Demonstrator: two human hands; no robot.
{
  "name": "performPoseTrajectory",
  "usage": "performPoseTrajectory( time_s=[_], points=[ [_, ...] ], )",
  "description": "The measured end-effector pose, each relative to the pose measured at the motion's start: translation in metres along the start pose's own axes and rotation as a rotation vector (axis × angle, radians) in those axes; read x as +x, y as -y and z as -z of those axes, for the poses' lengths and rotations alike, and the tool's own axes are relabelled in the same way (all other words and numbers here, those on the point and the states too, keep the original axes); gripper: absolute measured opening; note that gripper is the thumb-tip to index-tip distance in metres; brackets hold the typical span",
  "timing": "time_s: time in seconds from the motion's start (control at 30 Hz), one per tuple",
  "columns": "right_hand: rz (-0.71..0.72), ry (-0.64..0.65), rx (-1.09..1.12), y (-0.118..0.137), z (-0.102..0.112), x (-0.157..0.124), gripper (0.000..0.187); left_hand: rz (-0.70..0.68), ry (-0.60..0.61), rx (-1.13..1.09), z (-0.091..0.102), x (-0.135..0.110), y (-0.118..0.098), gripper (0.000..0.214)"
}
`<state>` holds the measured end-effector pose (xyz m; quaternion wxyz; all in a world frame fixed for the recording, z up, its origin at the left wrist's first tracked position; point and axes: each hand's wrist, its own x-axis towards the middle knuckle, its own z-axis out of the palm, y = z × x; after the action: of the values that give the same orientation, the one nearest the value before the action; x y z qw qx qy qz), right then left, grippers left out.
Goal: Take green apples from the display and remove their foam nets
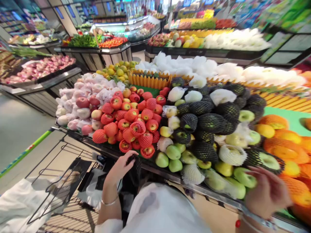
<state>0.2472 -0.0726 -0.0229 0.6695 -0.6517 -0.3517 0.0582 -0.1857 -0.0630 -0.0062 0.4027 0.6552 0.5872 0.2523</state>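
My left hand (122,166) is closed round a small dark thing that I cannot name, at the front edge of the fruit stand (170,176), just below the red apples in foam nets (132,124). Blurred by motion, my right hand (266,192) reaches onto the green apples (233,178) at the stand's front right; its fingers look curled near a green apple, but what they hold is unclear. Green apples in black nets (206,121) lie between the two hands, further back. A white sleeve (157,210) fills the bottom middle.
A wire shopping cart (60,181) with white bags stands at the lower left. Oranges in nets (286,142) lie at the right, pink-wrapped apples (80,103) at the left. More produce stands fill the back. An aisle floor (19,129) runs along the left.
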Motion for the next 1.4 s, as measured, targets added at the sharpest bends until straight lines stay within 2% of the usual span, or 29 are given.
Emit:
performPoseTrajectory(
  time_s=[0.03, 0.07, 0.13, 0.17, 0.23, 0.3, 0.33, 0.43, 0.53, 0.63, 0.7, 0.77, 0.83, 0.9, 0.93, 1.0, 1.1, 1.17, 1.2, 1.3, 1.4],
  points=[
    [0.028, 0.067, 0.025, 0.003, 0.000, -0.005, 0.025, -0.083, -0.060, -0.029, -0.009, 0.004, -0.014, 0.025],
    [0.051, 0.200, 0.051, 0.008, -0.001, -0.013, 0.022, -0.171, -0.118, -0.056, -0.022, 0.009, -0.026, 0.025],
    [0.073, 0.575, 0.115, 0.019, -0.009, -0.035, 0.022, -0.368, -0.229, -0.100, -0.052, 0.022, -0.048, 0.022],
    [0.100, 0.703, 0.180, 0.025, -0.016, -0.046, 0.025, -0.480, -0.273, -0.113, -0.068, 0.030, -0.057, 0.021],
    [0.189, 0.852, 0.265, 0.033, -0.030, -0.066, 0.043, -0.708, -0.308, -0.123, -0.097, 0.043, -0.074, 0.021],
    [0.236, 0.892, 0.262, 0.033, -0.041, -0.077, 0.062, -0.903, -0.261, -0.145, -0.120, 0.051, -0.086, 0.022],
    [0.234, 0.872, 0.250, 0.031, -0.045, -0.079, 0.065, -0.976, -0.213, -0.157, -0.129, 0.053, -0.090, 0.022],
    [0.188, 0.786, 0.227, 0.017, -0.046, -0.077, 0.056, -1.081, -0.073, -0.137, -0.147, 0.054, -0.091, 0.022],
    [0.188, 0.765, 0.222, 0.006, -0.042, -0.073, 0.047, -1.018, -0.062, -0.059, -0.161, 0.054, -0.082, 0.028],
    [0.201, 0.740, 0.218, 0.004, -0.041, -0.073, 0.034, -0.828, -0.258, -0.010, -0.170, 0.057, -0.072, 0.043],
    [0.200, 0.690, 0.203, 0.003, -0.043, -0.073, 0.032, -0.709, -0.391, 0.054, -0.170, 0.060, -0.068, 0.050],
    [0.182, 0.603, 0.183, 0.000, -0.046, -0.073, 0.039, -0.663, -0.491, 0.107, -0.165, 0.064, -0.065, 0.049],
    [0.145, 0.524, 0.157, -0.004, -0.047, -0.073, 0.055, -0.671, -0.564, 0.130, -0.158, 0.067, -0.063, 0.045],
    [0.105, 0.514, 0.128, -0.006, -0.046, -0.072, 0.072, -0.697, -0.585, 0.125, -0.154, 0.069, -0.062, 0.046],
    [0.088, 0.537, 0.118, -0.006, -0.046, -0.072, 0.076, -0.706, -0.552, 0.108, -0.154, 0.070, -0.061, 0.047],
    [0.050, 0.589, 0.118, -0.005, -0.046, -0.071, 0.072, -0.714, -0.414, 0.014, -0.155, 0.072, -0.061, 0.047],
    [-0.045, 0.570, 0.212, 0.000, -0.048, -0.068, 0.045, -0.690, -0.181, -0.187, -0.158, 0.076, -0.063, 0.038],
    [-0.173, 0.553, 0.371, 0.001, -0.049, -0.064, 0.020, -0.657, -0.073, -0.249, -0.156, 0.079, -0.066, 0.027],
    [-0.257, 0.565, 0.469, 0.001, -0.050, -0.062, 0.013, -0.632, -0.026, -0.249, -0.154, 0.080, -0.067, 0.023],
    [-0.470, 0.631, 0.655, -0.002, -0.050, -0.055, 0.031, -0.535, 0.111, -0.303, -0.147, 0.080, -0.067, 0.019],
    [-0.532, 0.656, 0.638, -0.008, -0.050, -0.052, 0.031, -0.414, 0.283, -0.577, -0.146, 0.077, -0.060, 0.033]
  ],
)
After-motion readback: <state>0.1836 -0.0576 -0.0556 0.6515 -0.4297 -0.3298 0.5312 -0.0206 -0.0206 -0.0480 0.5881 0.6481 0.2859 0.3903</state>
